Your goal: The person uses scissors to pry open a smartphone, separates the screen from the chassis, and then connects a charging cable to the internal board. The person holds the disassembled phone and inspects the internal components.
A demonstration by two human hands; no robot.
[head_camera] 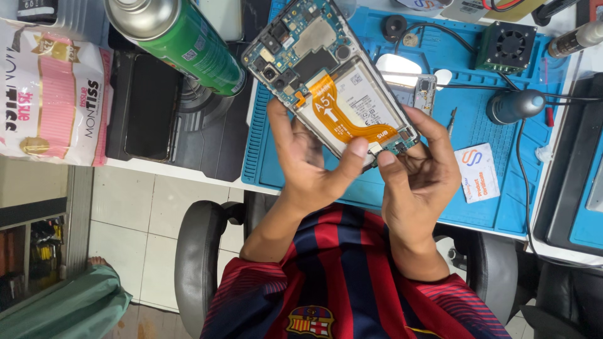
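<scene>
An opened smartphone (pixel 326 69) with its back cover off shows its circuit board, white battery and an orange flex cable. I hold it tilted above a blue work mat (pixel 490 182). My left hand (pixel 308 166) grips its lower left side, thumb pressed near the bottom edge. My right hand (pixel 418 179) holds the lower right corner, thumb tip touching the phone's bottom end beside the left thumb.
A green spray can (pixel 188 41) lies at the top left over a dark pad with a black phone (pixel 151 107). A tissue pack (pixel 50 94) sits far left. A small fan (pixel 505 45), a round-headed tool (pixel 515 105), a card (pixel 477 172) and cables lie on the mat.
</scene>
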